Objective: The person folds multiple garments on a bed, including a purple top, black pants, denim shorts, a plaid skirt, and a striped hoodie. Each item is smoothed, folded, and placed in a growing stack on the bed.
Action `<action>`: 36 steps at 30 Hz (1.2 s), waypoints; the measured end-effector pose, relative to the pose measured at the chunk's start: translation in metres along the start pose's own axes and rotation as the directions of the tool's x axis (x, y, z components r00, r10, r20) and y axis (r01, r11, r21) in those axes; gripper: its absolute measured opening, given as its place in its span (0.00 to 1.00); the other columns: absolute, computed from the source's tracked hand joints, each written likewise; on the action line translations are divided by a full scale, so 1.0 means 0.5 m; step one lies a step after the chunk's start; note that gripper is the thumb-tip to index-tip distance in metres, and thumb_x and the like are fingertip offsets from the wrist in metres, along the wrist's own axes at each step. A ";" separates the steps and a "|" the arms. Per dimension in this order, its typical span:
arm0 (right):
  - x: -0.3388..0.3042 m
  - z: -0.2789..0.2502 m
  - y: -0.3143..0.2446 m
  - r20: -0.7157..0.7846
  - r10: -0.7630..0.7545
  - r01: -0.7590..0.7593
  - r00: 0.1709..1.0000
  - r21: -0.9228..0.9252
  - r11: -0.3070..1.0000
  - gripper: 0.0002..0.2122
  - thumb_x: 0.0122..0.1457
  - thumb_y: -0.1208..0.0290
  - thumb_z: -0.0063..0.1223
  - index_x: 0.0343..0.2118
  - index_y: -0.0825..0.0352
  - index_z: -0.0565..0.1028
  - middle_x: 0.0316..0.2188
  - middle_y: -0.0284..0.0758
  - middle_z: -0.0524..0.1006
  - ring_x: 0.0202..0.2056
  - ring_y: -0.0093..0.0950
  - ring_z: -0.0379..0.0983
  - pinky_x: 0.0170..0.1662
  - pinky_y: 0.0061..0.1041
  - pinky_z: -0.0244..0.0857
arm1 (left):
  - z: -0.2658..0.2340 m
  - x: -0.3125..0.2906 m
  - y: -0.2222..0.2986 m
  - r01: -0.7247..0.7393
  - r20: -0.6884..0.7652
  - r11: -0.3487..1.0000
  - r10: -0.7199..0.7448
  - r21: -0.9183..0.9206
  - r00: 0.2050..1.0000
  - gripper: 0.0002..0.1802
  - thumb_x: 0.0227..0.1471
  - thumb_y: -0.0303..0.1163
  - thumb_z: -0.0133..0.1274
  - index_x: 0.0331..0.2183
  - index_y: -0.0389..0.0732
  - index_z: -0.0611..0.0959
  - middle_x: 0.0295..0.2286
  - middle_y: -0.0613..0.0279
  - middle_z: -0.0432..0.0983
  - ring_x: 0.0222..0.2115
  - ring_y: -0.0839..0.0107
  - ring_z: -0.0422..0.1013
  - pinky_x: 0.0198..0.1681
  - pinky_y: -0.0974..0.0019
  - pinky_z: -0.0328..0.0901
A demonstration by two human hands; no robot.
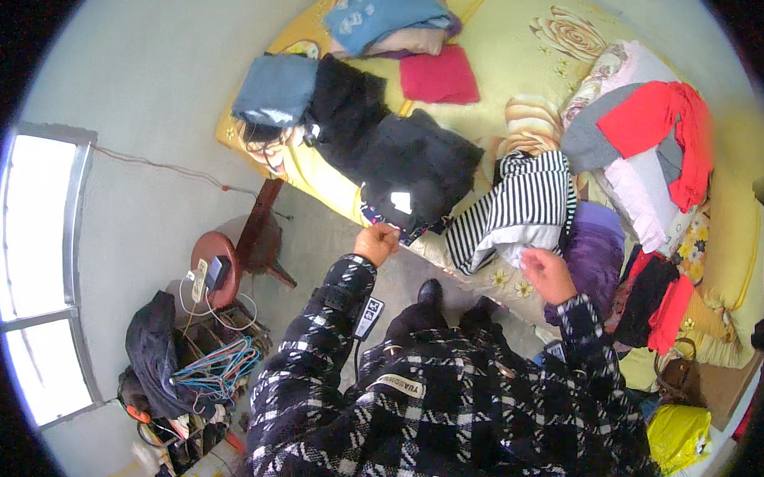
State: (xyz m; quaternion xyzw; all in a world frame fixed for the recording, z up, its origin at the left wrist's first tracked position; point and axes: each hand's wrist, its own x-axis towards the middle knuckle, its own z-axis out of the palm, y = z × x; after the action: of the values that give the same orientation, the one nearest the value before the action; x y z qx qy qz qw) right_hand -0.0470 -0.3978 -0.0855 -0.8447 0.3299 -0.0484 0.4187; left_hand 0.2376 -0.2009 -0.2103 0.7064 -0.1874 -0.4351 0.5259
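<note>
Striped top (535, 193) sits just right of the black garment (435, 160); prob. light, soft, limp, so best gripped at hem corners. L hand (376, 242): fingers closed, apparently pinching the black garment's near edge. R hand (549, 276): fingers half-bent at the top's grey fabric (504, 243), grip unclear. Yellow floral sheet (507, 41) beyond the black garment, grey floor (401, 285) nearer, red-brown stool (203, 247) to its left.

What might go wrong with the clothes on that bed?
The striped garment, by the right hand, lies near the edge of the bed, so a tug might slide it onto the floor. The black garment, by the left hand, lies near the edge too and could slip off. The red garment lies on a loose pile, which might slump if bumped.
</note>
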 end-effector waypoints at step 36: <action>0.217 0.185 -0.110 0.177 0.241 -0.200 0.954 0.977 0.076 0.17 0.43 0.75 0.56 0.39 0.68 0.71 0.36 0.35 0.74 0.36 0.30 0.71 0.41 0.31 0.65 | -0.132 -0.026 -0.022 -0.115 -0.346 0.918 -0.025 -0.379 0.938 0.21 0.49 0.50 0.47 0.31 0.41 0.75 0.29 0.63 0.73 0.28 0.77 0.67 0.29 0.71 0.60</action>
State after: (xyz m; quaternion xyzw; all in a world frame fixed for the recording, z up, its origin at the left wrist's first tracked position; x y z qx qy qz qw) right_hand 0.0990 -0.3765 -0.1258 -0.2918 0.3432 -0.2042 0.8691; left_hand 0.2819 -0.1490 -0.2101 0.6468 -0.0179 -0.3215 0.6914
